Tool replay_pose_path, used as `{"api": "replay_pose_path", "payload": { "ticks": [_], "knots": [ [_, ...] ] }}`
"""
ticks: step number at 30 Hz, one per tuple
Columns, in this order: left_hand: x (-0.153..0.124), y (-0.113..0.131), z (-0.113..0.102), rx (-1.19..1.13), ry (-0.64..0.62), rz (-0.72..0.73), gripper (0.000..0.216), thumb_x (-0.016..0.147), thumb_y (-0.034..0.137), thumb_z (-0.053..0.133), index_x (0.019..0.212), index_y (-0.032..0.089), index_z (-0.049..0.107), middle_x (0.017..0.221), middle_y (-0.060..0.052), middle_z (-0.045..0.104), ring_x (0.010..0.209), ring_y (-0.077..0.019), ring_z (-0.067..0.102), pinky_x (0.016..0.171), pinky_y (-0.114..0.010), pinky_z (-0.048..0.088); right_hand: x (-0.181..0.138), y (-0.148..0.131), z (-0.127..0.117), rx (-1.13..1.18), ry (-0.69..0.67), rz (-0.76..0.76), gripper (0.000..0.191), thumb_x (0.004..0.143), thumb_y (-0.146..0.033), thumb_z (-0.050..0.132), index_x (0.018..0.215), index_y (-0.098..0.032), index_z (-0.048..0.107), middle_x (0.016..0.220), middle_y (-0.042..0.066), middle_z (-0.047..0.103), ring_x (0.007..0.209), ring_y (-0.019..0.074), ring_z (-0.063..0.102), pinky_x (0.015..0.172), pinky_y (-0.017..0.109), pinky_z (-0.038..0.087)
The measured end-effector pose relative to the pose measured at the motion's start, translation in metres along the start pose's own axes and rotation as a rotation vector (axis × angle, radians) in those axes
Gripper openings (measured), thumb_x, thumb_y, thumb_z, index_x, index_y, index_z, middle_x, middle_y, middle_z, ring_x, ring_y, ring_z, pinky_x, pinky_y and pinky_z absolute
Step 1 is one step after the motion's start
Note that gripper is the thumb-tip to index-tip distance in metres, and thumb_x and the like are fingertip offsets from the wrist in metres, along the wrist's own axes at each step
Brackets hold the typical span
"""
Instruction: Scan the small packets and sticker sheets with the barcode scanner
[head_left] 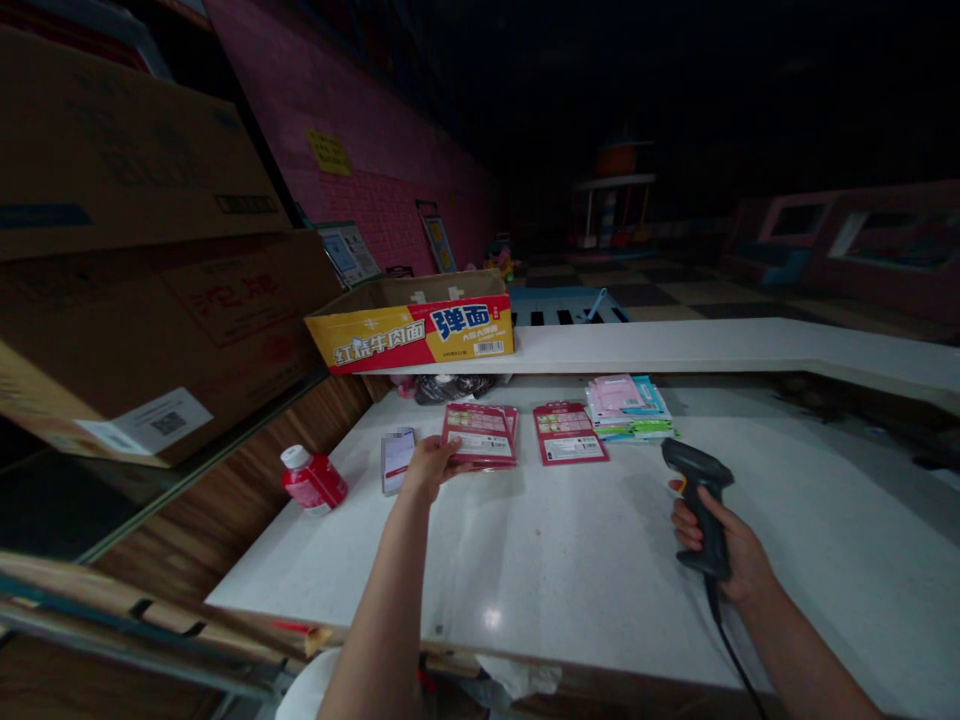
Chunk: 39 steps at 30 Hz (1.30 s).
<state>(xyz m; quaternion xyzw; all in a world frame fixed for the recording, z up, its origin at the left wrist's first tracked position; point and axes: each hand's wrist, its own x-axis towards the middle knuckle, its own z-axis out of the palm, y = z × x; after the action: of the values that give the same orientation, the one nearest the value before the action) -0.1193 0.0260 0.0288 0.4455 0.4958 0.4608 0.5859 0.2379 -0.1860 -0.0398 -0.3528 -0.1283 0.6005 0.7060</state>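
Left hand (433, 465) pinches a red packet (476, 418) near the far edge of the desk (555, 560); right hand (731, 555) wraps around a scanner (697, 462); apparently scanning, the next move calls for aiming at the label (484, 445)

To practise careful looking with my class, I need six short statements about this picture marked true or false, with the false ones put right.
1. A red bottle is to the left of a phone in the picture. True.
2. The right hand holds a dark scanner. True.
3. The phone is being held. False: it lies on the table; the left hand holds a red packet.
4. A yellow-and-red box sits on the raised shelf. True.
5. The scanner is cordless. False: a dark cord runs from its handle.
6. The red bottle has a black top. False: its cap is white.
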Motion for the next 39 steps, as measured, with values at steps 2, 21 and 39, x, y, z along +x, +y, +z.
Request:
{"api": "replay_pose_path", "payload": {
  "ticks": [2,21,39],
  "knots": [
    [-0.005,-0.007,0.012,-0.069,-0.045,0.064,0.037,0.066,0.034,0.083,0.088,0.012,0.064,0.083,-0.009,0.071,0.074,-0.0203,0.071,0.069,-0.039,0.063,0.0,0.0,0.0,-0.004,-0.001,-0.008,0.033,0.073,-0.038,0.08,0.096,-0.017,0.068,0.059,-0.004,0.047,0.047,0.0064,0.038,0.039,0.015,0.036],
    [-0.013,-0.084,0.052,-0.269,0.08,0.521,0.05,0.078,0.052,0.071,0.112,0.017,0.062,0.114,-0.011,0.069,0.102,-0.0258,0.069,0.087,-0.041,0.058,-0.03,0.022,0.071,-0.505,-0.055,-0.077,0.053,0.073,-0.05,0.078,0.113,-0.02,0.059,0.055,-0.007,0.054,0.038,0.008,0.044,0.034,0.019,0.035],
    [-0.015,-0.084,0.053,-0.228,0.087,0.515,0.053,0.076,0.054,0.071,0.111,0.016,0.062,0.113,-0.012,0.069,0.102,-0.0265,0.068,0.091,-0.042,0.056,-0.038,0.037,0.098,-0.671,-0.172,-0.034,0.046,0.076,-0.055,0.072,0.102,-0.02,0.055,0.054,-0.008,0.053,0.037,0.0079,0.043,0.035,0.02,0.039]
  ]
}}
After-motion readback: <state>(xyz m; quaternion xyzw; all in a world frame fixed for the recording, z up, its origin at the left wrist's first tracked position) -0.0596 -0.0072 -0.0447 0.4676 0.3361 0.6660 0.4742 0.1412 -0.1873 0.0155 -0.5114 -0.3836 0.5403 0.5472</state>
